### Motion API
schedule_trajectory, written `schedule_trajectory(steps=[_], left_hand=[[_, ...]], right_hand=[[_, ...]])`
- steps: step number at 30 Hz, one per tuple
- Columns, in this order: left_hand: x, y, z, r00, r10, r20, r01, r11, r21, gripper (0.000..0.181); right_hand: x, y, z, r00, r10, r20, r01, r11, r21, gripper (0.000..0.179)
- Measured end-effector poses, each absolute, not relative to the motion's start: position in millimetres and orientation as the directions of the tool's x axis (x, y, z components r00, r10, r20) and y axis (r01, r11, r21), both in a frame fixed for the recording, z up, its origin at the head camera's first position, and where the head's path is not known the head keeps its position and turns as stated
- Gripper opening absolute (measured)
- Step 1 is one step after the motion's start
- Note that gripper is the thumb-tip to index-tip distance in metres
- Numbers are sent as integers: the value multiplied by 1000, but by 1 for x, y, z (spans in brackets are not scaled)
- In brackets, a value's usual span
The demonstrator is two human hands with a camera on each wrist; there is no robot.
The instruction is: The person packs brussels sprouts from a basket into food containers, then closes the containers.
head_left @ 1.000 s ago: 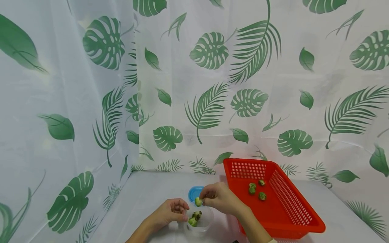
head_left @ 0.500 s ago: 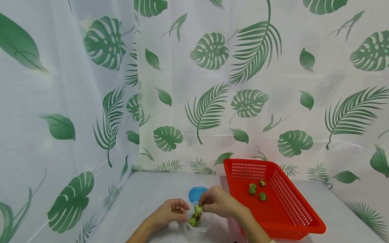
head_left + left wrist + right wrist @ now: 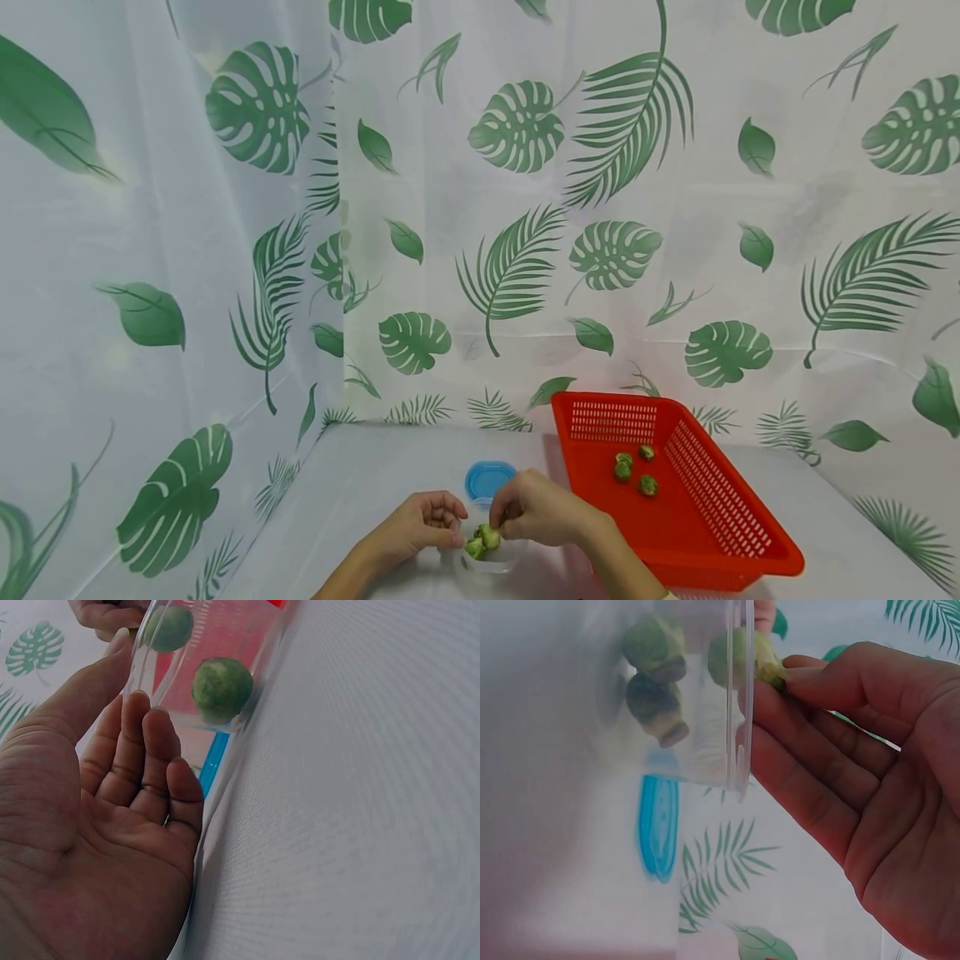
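A clear plastic container (image 3: 487,568) stands on the table, two Brussels sprouts (image 3: 655,649) showing through its wall in the right wrist view. My left hand (image 3: 418,527) steadies its left side, thumb along the rim and fingertips against the outer wall. My right hand (image 3: 546,510) pinches another Brussels sprout (image 3: 742,660) by its pale stem end between thumb and forefinger. That sprout is at the container's mouth, its round end inside the rim. In the left wrist view a sprout (image 3: 223,690) lies near the container's bottom.
A blue lid (image 3: 489,478) lies on the table just behind the container. To the right stands a large red plastic basket (image 3: 667,533) with several Brussels sprouts (image 3: 648,485) in it. Leaf-printed white sheeting (image 3: 517,367) hangs at the back and left.
My right hand has brought the pinched Brussels sprout down and toward me, from above the container's far rim into its mouth. The left hand has stayed at the container's side.
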State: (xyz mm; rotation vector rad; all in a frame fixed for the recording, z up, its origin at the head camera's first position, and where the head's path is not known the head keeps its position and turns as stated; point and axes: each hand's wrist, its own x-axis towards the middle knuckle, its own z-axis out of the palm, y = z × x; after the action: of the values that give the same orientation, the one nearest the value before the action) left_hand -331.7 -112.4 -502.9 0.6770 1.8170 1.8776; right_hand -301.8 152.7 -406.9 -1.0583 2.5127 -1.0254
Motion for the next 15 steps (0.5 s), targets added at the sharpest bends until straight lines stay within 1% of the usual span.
schedule_trajectory(steps=[15], left_hand=[[-331,-113,-504,-776,628,52,28,-47,998,26]], right_hand=[[-300,150,-411,-698,-716,-16,-500,503,-706,13]])
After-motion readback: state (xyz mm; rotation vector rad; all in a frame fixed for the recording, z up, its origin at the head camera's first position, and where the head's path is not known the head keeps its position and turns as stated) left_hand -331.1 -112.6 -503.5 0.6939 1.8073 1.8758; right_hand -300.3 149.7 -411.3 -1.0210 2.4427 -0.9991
